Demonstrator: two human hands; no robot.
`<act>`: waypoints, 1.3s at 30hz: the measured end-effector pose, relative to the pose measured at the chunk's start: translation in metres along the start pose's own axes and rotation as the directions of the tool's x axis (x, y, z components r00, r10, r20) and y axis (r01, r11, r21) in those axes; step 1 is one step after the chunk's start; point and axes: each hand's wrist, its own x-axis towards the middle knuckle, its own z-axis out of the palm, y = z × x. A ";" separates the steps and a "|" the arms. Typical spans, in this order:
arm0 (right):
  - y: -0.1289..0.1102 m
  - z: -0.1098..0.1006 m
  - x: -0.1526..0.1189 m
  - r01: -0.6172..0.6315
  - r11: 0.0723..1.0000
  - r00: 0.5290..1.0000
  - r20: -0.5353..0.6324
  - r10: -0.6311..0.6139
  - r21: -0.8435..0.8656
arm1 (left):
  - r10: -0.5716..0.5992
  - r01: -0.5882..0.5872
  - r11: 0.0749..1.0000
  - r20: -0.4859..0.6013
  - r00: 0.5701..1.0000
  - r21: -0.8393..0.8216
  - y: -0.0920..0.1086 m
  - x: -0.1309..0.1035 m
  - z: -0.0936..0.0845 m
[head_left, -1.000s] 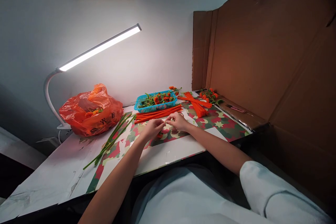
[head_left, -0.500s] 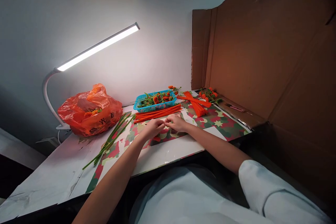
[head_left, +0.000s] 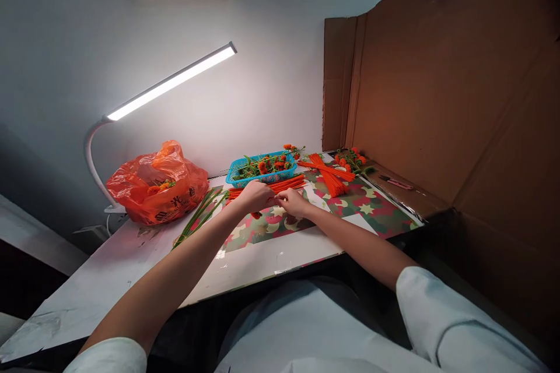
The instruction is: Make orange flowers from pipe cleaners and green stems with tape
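Note:
My left hand (head_left: pixel 257 195) and my right hand (head_left: pixel 292 203) meet fingertip to fingertip above the camouflage-patterned mat (head_left: pixel 271 233). Both are closed in a pinch, and whatever lies between the fingers is too small or hidden to name. A small orange piece (head_left: pixel 256 215) shows just under my left hand; I cannot tell whether it is held. Behind the hands lies a bundle of orange pipe cleaners (head_left: pixel 291 183), partly covered by my left hand. A blue basket (head_left: pixel 283 175) with orange flowers and green stems stands beyond it.
On the left sit an orange plastic bag (head_left: pixel 161 198) and green stems (head_left: pixel 199 215). Crossed orange pipe cleaners (head_left: pixel 332 178), orange blooms (head_left: pixel 350 158) and a pink-handled tool (head_left: pixel 397 182) lie to the right. A lit lamp (head_left: pixel 175 81) and a cardboard wall (head_left: pixel 420 81) border the table.
My left hand has risen slightly and turned over, its forearm now covering part of the green stems. My right hand stays nearly in place. The view has shifted a little.

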 end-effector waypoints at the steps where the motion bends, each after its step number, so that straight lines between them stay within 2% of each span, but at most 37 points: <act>1: 0.002 0.000 0.001 -0.008 1.000 1.000 -0.015 0.009 0.026 | 0.002 -0.002 1.000 0.003 1.000 -0.021 -0.001 0.005 -0.001; 4: 0.008 -0.001 0.002 -0.026 0.997 0.999 -0.038 0.029 0.072 | -0.009 0.008 0.999 -0.015 1.000 -0.054 -0.008 0.017 -0.012; 6: 0.009 -0.002 0.000 -0.027 0.997 0.999 -0.034 0.029 0.071 | -0.113 0.110 0.993 -0.067 0.991 -0.043 -0.018 0.019 -0.029; 8: 0.010 -0.004 -0.001 -0.012 0.999 0.998 -0.060 0.014 0.035 | -0.128 0.126 0.991 -0.051 0.990 -0.049 -0.029 0.015 -0.049; 11: 0.008 -0.006 -0.002 -0.004 0.997 0.997 -0.079 -0.003 -0.078 | -0.115 0.094 0.991 -0.239 0.964 -0.096 -0.033 0.003 -0.065; 13: 0.008 -0.006 -0.004 0.049 0.982 0.996 -0.068 -0.062 -0.183 | -0.154 0.083 0.967 -0.290 0.945 -0.243 -0.025 -0.004 -0.060; 14: 0.008 -0.006 -0.006 0.100 0.968 0.993 -0.042 -0.113 -0.231 | -0.214 0.088 0.931 -0.334 0.918 -0.353 -0.020 -0.006 -0.052; 15: 0.008 -0.005 -0.008 0.146 0.951 0.988 -0.012 -0.155 -0.273 | -0.291 0.094 0.874 -0.357 0.888 -0.478 -0.015 -0.008 -0.043; 17: 0.008 -0.004 -0.011 0.152 0.928 0.988 0.019 -0.155 -0.340 | -0.416 0.073 0.707 -0.331 0.847 -0.703 -0.007 -0.011 -0.021; 20: 0.005 -0.004 -0.017 0.169 0.905 0.985 0.049 -0.163 -0.390 | -0.521 0.027 0.480 -0.260 0.813 -0.877 -0.004 -0.017 0.006; 22: 0.003 -0.006 -0.019 0.187 0.902 0.982 0.041 -0.186 -0.390 | -0.581 -0.001 0.369 -0.232 0.780 -0.929 -0.004 -0.022 0.014; 25: -0.001 -0.007 -0.020 0.193 0.954 0.977 -0.046 -0.209 -0.229 | -0.666 -0.040 0.301 -0.241 0.706 -0.953 -0.002 -0.029 0.020; 27: -0.002 -0.006 -0.019 0.193 0.981 0.979 -0.077 -0.190 0.034 | -0.700 -0.058 0.310 -0.269 0.662 -0.949 0.002 -0.031 0.023; 29: -0.004 -0.002 -0.019 0.150 0.941 0.989 -0.056 -0.140 0.305 | -0.709 -0.061 0.342 -0.300 0.638 -0.938 0.008 -0.033 0.026; 31: -0.005 0.003 -0.019 0.085 0.884 0.996 -0.038 -0.076 0.459 | -0.691 -0.066 0.379 -0.330 0.643 -0.923 0.015 -0.035 0.028; 33: -0.004 0.007 -0.020 0.057 0.860 0.998 -0.048 -0.038 0.508 | -0.654 -0.073 0.417 -0.355 0.668 -0.906 0.020 -0.037 0.029; 35: -0.003 0.010 -0.020 0.069 0.851 0.997 -0.067 -0.040 0.520 | -0.601 -0.074 0.459 -0.371 0.708 -0.885 0.023 -0.040 0.028; 37: -0.002 0.010 -0.019 0.102 0.832 0.994 -0.089 -0.064 0.546 | -0.525 -0.081 0.489 -0.367 0.768 -0.869 0.023 -0.043 0.027; 39: -0.001 0.010 -0.018 0.142 0.802 0.989 -0.125 -0.084 0.581 | -0.463 -0.098 0.462 -0.334 0.821 -0.881 0.021 -0.046 0.027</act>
